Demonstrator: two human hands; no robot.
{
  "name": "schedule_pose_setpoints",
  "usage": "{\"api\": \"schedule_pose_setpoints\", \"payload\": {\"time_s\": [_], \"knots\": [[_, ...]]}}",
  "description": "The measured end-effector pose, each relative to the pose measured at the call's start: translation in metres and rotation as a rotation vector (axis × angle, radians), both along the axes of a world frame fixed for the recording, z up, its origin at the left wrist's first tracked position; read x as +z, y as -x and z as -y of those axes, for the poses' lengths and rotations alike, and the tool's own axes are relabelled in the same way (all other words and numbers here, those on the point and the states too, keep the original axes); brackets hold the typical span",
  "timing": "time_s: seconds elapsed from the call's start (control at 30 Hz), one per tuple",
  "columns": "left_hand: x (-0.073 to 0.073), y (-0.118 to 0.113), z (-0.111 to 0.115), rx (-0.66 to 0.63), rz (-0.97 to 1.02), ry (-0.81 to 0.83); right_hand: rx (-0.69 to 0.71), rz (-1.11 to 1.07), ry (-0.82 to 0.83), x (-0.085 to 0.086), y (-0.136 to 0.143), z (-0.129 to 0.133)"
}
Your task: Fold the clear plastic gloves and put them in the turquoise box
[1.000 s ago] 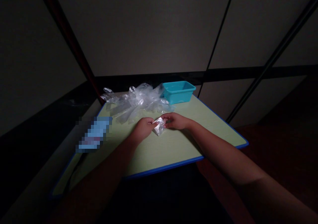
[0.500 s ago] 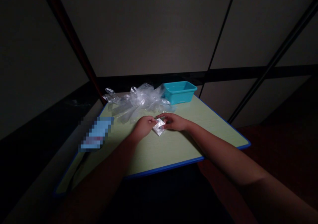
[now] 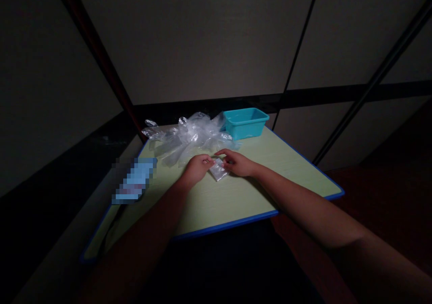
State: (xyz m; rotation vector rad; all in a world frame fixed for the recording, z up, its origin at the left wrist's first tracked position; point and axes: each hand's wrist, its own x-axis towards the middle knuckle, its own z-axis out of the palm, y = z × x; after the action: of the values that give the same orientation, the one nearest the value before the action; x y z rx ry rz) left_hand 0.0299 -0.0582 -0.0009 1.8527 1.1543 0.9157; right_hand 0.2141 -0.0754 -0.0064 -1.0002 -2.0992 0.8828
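A small folded square of clear plastic lies on the pale green table, between my two hands. My left hand pinches its left corner between thumb and fingers. On the other side, my right hand has its thumb and some fingertips on the right edge of the square, with the index finger stretched out above it. Behind my hands spreads a heap of crumpled clear plastic bags.
A turquoise plastic basket stands at the back of the table, touching or close to the bags. A blurred light-blue item lies at the left edge. Dark-lined panels rise behind the table.
The view has shifted slightly. My right index finger is a little more stretched out, and my right thumb has drawn back towards the right edge of the plastic square.
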Motion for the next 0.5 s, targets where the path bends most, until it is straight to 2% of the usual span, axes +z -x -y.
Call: {"api": "schedule_pose_setpoints", "payload": {"time_s": [0.13, 0.3, 0.5], "knots": [[-0.0032, -0.0003, -0.0026, 0.085, 0.005, 0.01, -0.058, 0.047, -0.021, 0.0017, 0.0026, 0.0021], [-0.0048, 0.0014, -0.0032, 0.082, -0.001, 0.029, -0.079, 0.125, -0.073, 0.0039, 0.0053, 0.0063], [-0.0014, 0.0047, 0.0014, 0.164, -0.106, -0.099, -0.103, 0.2, -0.159, 0.0022, 0.007, 0.0064]]}}
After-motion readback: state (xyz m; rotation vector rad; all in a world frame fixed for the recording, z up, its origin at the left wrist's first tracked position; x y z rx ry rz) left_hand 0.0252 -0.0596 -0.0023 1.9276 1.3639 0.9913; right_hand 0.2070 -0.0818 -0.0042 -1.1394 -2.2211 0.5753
